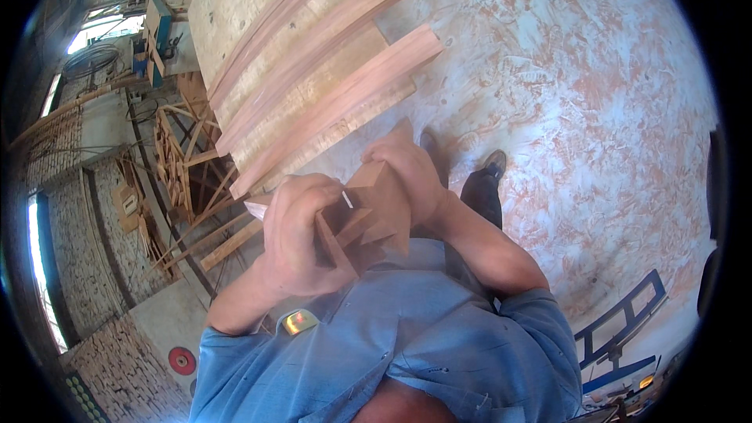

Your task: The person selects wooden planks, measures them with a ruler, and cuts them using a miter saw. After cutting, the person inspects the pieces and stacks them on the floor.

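Hands, left (294, 235) and right (407, 172), each grip closed tight round one bundle of short wooden pieces (368, 219).

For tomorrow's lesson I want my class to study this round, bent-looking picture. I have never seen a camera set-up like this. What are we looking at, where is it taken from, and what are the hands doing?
There is no machine here: a person wears a wide-angle camera on the head, looking down. That lens makes the picture round and bends straight edges. The blue shirt at the bottom is the wearer's own, and both forearms rise from it. The left hand and right hand together grip a bundle of short wooden pieces held close to the chest. Beyond the hands, long wooden boards lie side by side on a bench. The mottled floor fills the right side, with the person's shoe on it. A wooden frame and a brick wall stand at the left.
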`<state>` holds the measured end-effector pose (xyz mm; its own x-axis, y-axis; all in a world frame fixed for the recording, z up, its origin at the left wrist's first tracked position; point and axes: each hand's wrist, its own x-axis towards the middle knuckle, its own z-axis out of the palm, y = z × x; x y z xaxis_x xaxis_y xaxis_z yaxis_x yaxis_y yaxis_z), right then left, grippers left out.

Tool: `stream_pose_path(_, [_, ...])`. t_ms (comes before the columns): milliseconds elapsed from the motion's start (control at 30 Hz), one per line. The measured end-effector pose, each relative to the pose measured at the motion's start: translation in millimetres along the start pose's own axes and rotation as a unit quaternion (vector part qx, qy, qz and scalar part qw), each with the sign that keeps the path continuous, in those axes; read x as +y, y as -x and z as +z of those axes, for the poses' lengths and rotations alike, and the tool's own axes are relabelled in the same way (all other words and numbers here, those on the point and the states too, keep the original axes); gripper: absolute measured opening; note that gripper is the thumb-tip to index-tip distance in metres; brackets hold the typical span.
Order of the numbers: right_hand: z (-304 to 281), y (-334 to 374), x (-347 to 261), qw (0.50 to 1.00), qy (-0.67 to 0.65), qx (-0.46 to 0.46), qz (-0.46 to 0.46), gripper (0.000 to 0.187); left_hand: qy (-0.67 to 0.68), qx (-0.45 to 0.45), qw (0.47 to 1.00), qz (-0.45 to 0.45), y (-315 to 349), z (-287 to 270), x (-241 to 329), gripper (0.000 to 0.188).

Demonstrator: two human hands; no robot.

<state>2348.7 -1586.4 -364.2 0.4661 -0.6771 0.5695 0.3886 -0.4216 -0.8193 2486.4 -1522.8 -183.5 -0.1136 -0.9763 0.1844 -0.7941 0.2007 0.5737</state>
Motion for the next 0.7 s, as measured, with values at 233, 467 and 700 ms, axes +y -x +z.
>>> stream_pose_path(233, [-5.5,-2.8,-6.6,1.000,0.015,0.006,0.021,0.081,0.002,-0.002,1.000,-0.005,-1.0,0.3,-0.8,0.086])
stream_pose_path(467, [-10.9,-1.5,-8.2,0.999,0.032,0.005,0.028,0.086,-0.002,-0.006,1.000,-0.001,-3.9,1.3,-0.7,0.087])
stream_pose_path(700, [-12.2,0.8,-6.9,0.999,0.022,0.001,0.037,0.093,0.003,-0.039,0.999,-0.018,3.1,1.8,-2.7,0.096])
